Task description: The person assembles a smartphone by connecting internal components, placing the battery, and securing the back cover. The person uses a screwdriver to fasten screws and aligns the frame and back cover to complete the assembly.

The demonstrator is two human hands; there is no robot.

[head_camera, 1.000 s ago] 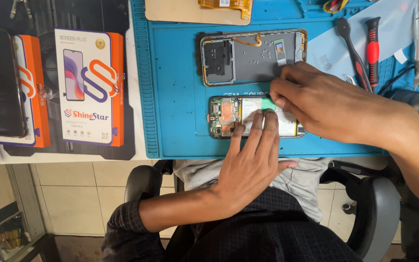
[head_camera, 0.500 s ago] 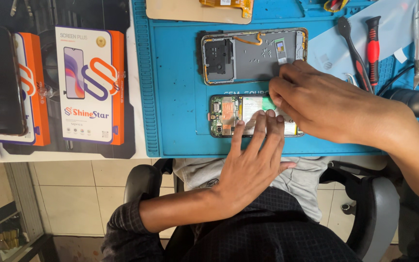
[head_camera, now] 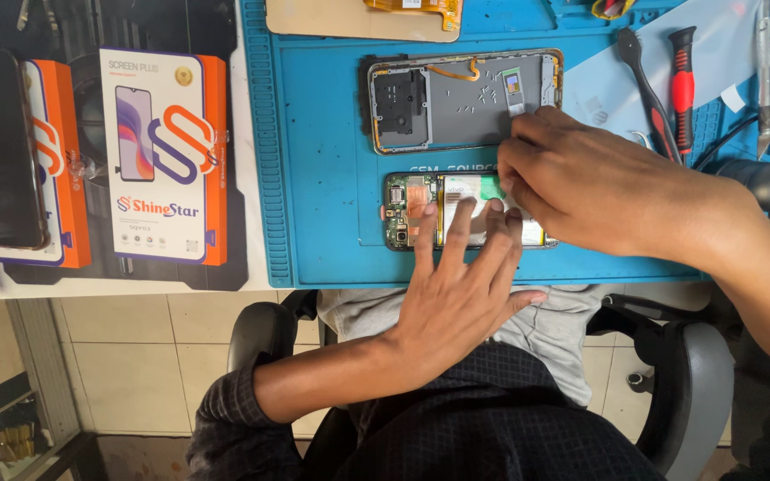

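Left hand point(head_camera: 456, 298) unchanged, fingers flat, pinning opened phone point(head_camera: 421, 209); right hand point(head_camera: 581, 183) edges lower, fingertips pinched at battery, grasp unclear.

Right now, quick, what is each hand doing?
Left hand: open, fingers spread flat on the opened phone, holding it down.
Right hand: curled, fingertips at the phone's battery area; whether it grips anything cannot be told.
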